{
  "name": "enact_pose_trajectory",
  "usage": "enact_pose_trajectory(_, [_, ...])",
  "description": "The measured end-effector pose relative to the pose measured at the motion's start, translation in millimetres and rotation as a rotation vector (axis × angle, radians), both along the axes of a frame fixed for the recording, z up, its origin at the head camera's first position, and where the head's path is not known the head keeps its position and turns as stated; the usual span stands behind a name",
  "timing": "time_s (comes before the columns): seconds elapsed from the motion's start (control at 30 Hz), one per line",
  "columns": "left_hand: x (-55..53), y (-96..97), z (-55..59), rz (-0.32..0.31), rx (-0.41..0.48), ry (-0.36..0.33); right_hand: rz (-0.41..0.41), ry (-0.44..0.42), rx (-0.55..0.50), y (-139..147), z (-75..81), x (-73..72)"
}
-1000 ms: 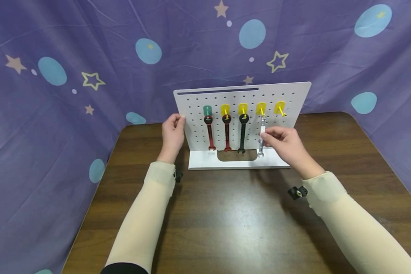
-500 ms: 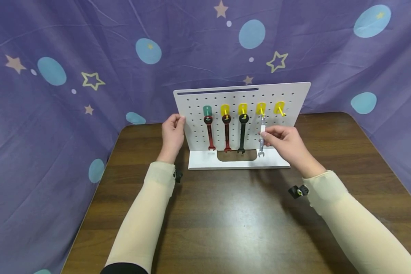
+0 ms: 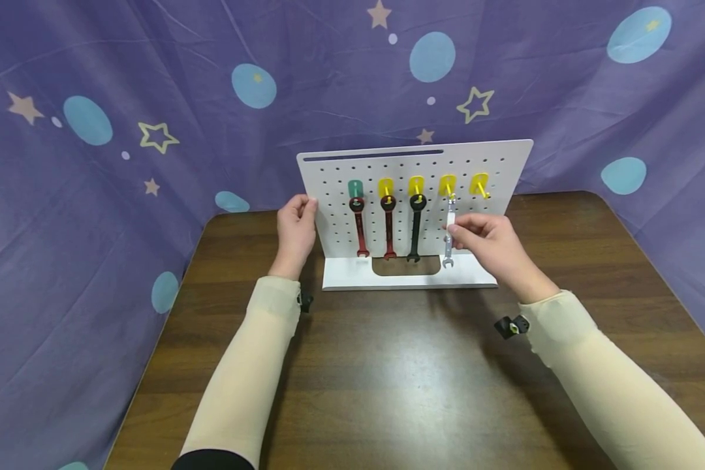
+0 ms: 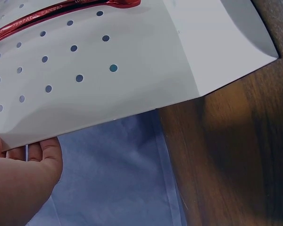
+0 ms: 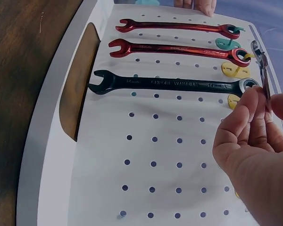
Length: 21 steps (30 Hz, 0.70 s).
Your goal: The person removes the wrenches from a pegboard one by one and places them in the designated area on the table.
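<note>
Since frame one second back, I see only small shift: silver wrench point(image 3: 450, 223) has lower end slightly farther right, right hand point(image 3: 493, 247) slightly higher. That hand pinches wrench mid-shaft, thumb against fingers. Upper end meets fourth hook point(image 3: 448, 184); from here can't tell if it's looped over tip. Black wrench point(image 3: 416, 230) hangs next leftward, then two red wrenches point(image 3: 390, 230). Left hand point(image 3: 296, 232) pinches left edge of white pegboard point(image 3: 487, 154), standing on wooden table point(image 3: 388, 365).
</note>
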State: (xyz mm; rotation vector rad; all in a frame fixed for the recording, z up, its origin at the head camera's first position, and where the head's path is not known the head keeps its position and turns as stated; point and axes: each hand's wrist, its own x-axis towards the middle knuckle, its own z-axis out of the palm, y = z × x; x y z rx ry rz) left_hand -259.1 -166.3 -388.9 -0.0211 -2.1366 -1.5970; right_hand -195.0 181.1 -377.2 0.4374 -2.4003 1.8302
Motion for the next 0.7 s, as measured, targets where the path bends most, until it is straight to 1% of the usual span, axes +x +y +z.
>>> enact_pose_trajectory(0.2, [1.1,-0.4,1.2,0.000,-0.006,0.002,0.002,-0.005,-0.040,-0.9,2.0,0.5])
enact_pose_trajectory(0.33, [1.7,-0.5,1.4,0.000,-0.003,-0.002,0.012,-0.003,-0.043,-0.7,3.1,1.0])
enact_pose_trajectory(0.57, [0.7,-0.4,1.2,0.000,-0.001,-0.001,-0.004,0.021,0.013,0.8,3.4,1.5])
enact_pose_trajectory(0.7, [0.8,-0.5,0.9,-0.002,0.005,-0.006,0.005,0.032,0.052,3.9,2.2,2.9])
